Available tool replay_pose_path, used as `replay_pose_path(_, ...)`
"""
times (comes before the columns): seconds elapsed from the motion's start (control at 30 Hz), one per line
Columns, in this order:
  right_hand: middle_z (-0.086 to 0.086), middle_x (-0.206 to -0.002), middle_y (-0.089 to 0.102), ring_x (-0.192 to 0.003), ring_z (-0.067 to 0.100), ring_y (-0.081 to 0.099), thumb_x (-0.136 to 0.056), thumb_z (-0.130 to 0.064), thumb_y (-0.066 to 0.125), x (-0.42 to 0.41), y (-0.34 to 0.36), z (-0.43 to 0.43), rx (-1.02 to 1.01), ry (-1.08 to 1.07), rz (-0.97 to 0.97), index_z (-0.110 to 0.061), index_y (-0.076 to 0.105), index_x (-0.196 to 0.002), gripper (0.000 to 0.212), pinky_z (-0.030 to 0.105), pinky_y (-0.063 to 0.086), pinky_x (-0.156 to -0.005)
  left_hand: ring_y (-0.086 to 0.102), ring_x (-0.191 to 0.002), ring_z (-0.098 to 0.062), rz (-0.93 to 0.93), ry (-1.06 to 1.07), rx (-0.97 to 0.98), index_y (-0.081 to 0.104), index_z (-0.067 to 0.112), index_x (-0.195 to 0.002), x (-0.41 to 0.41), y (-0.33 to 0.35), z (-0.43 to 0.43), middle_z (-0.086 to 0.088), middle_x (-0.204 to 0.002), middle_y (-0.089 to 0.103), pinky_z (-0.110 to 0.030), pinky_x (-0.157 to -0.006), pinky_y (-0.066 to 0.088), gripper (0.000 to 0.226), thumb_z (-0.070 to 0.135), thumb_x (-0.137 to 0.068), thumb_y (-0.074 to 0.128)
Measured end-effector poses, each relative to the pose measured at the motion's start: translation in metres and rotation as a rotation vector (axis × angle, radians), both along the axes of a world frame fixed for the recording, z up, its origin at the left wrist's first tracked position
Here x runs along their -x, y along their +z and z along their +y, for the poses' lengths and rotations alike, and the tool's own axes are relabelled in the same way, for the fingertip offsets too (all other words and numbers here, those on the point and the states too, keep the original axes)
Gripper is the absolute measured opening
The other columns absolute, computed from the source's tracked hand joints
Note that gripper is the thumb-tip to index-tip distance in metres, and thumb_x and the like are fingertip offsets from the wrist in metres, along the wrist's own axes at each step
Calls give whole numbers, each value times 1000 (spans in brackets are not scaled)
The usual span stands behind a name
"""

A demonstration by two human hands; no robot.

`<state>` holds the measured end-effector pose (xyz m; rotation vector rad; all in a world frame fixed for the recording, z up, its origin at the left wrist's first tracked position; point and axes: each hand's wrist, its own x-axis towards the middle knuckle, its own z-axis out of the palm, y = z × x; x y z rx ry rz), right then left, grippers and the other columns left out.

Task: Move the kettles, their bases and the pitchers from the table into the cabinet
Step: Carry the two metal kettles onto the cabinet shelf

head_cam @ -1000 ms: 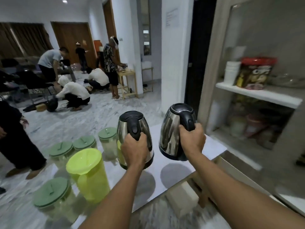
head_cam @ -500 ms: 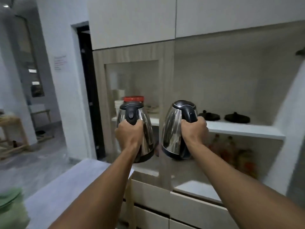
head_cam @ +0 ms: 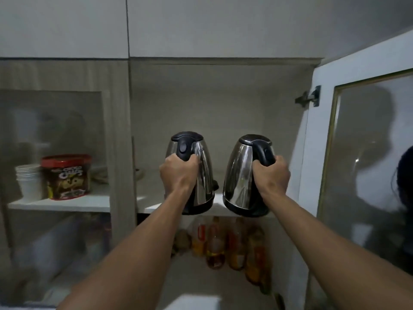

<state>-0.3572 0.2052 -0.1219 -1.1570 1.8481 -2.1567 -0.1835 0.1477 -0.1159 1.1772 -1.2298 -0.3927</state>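
Observation:
I hold two steel kettles with black lids and handles in front of the open cabinet. My left hand grips the handle of the left kettle. My right hand grips the handle of the right kettle. Both kettles hang upright at the front edge of the white cabinet shelf, their bottoms about level with it. The bases seen earlier on that shelf are hidden behind the kettles. No pitchers are in view.
The cabinet door with a glass pane stands open at the right. Several bottles stand on the lower shelf. Behind the left glass door are a red-lidded snack tub and stacked white cups.
I turned from the table to the cabinet and came close. Both kettles travelled with my hands and now hang at the shelf edge; the table and pitchers left the view.

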Motion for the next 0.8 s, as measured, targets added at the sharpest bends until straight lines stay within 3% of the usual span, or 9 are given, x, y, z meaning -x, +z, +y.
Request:
replay_pose_path(0.17,-3,-72,54,-63,13,52,-82,-15,65,51,5,-57,14,-48,14,-13,57,-90,11,24,41,-53,49,-56,-21,-43,25,5,63,11,-64,49,4,-61,-2,-58,56,-26,-55,34,28,33,-81,60)
replay_pose_path(0.27,2,-78,60,-77,25,59,-80,-20,66,68,3,-97,13,-102,-11,-12,62,-93,16,35,51,-69,48,-55,-18,-32,8,-13,63,11,-66,63,3,-100,0,-58,55,-26,-49,34,27,32,-82,61)
replay_pose_path(0.33,3,-83,62,-82,27,59,-80,-22,66,76,2,-125,-2,-114,-29,-12,63,-97,19,37,51,-77,51,-60,-23,-27,-1,-29,64,9,-69,69,2,-129,-3,-61,57,-27,-57,38,27,33,-81,61)
replay_pose_path(0.53,10,-84,64,-83,36,65,-79,-19,67,88,0,-213,-9,-135,-27,-13,60,-90,14,40,52,-73,59,-70,-29,-30,-31,-49,65,7,-74,80,-3,-224,-10,-73,65,-29,-61,40,28,34,-81,62)
replay_pose_path(0.67,14,-94,69,-88,35,65,-79,-20,69,93,-4,-254,-45,-177,-24,-8,65,-99,24,37,50,-72,48,-56,-26,-53,-39,-94,62,4,-74,88,-6,-267,-10,-68,56,-29,-59,38,30,32,-85,61)
replay_pose_path(0.8,17,-101,70,-93,38,66,-80,-20,69,96,-15,-280,-102,-196,-14,-6,65,-105,29,39,51,-74,54,-64,-30,-71,-41,-135,61,5,-74,92,-16,-295,-9,-69,57,-29,-62,41,32,34,-86,58)
